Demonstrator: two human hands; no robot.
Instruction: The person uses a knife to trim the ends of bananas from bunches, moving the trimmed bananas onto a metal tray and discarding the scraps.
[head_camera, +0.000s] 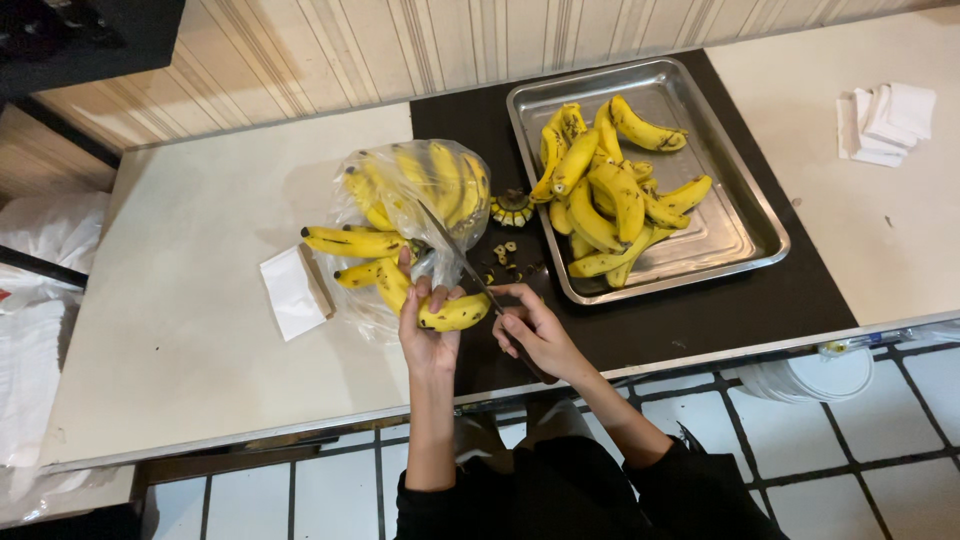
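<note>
A: What is nearest the person?

B: Both hands, at the near edge of the tabletop. The left hand is wrapped around a yellow banana, fingers curled over its top. The right hand is clenched on the dark handle of a knife, whose long blade runs up and to the left, across the banana's end.

A: And just beyond the hands?

B: The held banana lies at the near side of a bunch of bananas that spills out of a clear plastic bag. Left of it lies a folded white paper. Right of the blade, small cut banana tips are scattered on a dark mat, with a cut stem crown a little farther off.

A: Farther still?

B: A steel tray on the mat, right of the bag, holds a pile of loose bananas. At the far right, white folded napkins lie on the light tabletop, well apart from the tray.
</note>
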